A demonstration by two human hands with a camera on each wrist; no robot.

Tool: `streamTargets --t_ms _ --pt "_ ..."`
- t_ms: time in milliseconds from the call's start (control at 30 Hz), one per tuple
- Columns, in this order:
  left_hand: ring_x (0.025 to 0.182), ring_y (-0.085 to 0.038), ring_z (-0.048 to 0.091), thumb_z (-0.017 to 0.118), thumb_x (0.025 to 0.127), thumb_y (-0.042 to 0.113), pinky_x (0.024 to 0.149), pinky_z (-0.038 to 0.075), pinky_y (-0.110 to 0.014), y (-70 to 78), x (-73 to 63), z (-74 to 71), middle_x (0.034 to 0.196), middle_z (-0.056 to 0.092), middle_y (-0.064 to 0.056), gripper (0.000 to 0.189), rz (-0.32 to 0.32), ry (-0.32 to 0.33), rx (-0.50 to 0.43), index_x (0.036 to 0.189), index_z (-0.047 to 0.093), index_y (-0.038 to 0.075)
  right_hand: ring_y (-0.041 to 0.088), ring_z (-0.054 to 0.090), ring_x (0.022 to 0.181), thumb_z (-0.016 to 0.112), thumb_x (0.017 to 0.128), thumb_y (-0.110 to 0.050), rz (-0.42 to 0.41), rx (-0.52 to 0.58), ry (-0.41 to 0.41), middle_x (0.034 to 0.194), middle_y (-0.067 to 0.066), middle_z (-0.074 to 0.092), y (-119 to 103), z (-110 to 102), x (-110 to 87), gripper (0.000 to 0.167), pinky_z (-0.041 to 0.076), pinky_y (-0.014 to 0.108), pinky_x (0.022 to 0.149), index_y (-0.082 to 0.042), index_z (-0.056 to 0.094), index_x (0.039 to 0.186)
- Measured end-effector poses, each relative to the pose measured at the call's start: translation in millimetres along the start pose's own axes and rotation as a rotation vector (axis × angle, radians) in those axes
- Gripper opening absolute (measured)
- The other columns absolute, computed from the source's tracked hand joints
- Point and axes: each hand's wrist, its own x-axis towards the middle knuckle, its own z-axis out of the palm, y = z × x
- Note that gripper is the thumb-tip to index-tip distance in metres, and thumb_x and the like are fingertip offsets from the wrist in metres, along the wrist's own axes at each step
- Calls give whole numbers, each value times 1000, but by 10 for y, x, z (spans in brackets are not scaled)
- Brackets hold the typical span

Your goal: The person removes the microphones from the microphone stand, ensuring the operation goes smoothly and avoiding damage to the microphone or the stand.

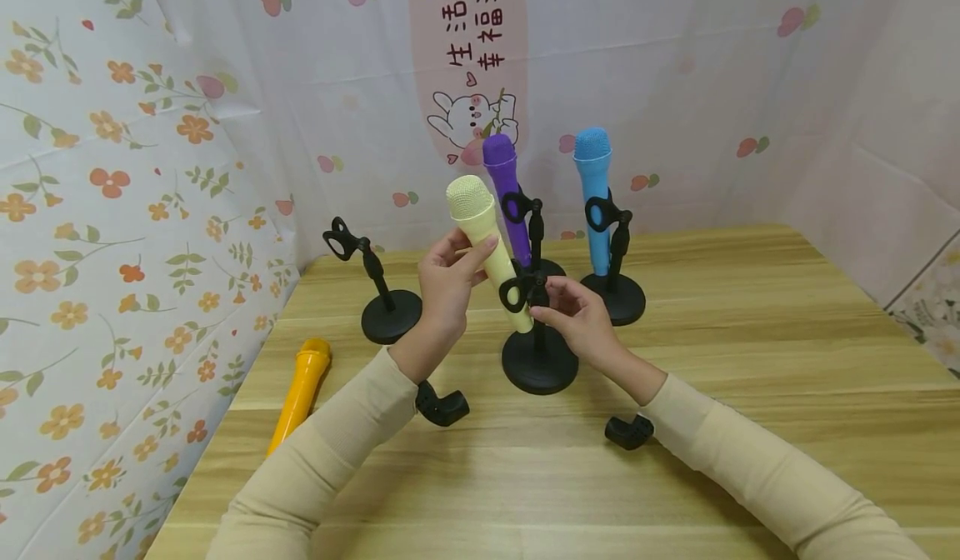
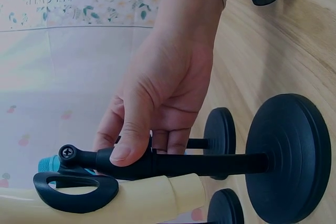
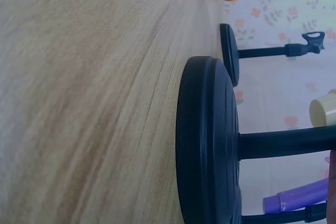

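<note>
My left hand [image 1: 446, 285] grips a pale yellow microphone [image 1: 500, 262] around its handle, tilted with its mesh head up and to the left. The handle's lower part lies in the ring clip of a black desktop microphone stand [image 1: 540, 364]. In the left wrist view, the clip's loop crosses the yellow handle [image 2: 152, 198]. With thumb and fingers my right hand [image 1: 588, 322] pinches the stand's neck just below the clip. The left wrist view shows this right hand [image 2: 168, 82] from the side, its thumb on the thick collar. The stand's round base [image 3: 205, 140] rests on the table.
Behind, a purple microphone [image 1: 504, 177] and a blue microphone [image 1: 594, 177] sit clipped in black stands. A stand with a bare clip [image 1: 392, 316] is at the left. An orange microphone [image 1: 300, 389] lies on the wooden table [image 1: 750, 318] beside my left sleeve. Patterned cloth hangs behind.
</note>
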Motion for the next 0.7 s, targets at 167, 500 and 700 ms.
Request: streamTargets --t_ms 167,500,700 --pt "86 -15 62 79 82 14 70 57 -32 4 4 -12 94 65 -3 27 -9 3 -3 105 69 4 15 52 82 73 85 3 21 3 -3 92 7 54 -16 -2 -2 34 47 19 71 6 60 116" --pt "88 -16 62 78 83 13 69 57 -32 -5 12 -53 93 64 -2 22 -15 14 -36 101 70 5 15 51 80 69 85 8 24 -21 -9 91 10 54 -318 39 -70 31 46 19 69 12 57 114" --pt "88 -17 62 78 83 12 67 56 -31 -18 30 -76 91 64 -3 19 -11 21 -66 100 69 6 16 52 80 73 85 3 15 2 4 91 7 54 -53 13 -14 34 47 20 69 7 60 116"
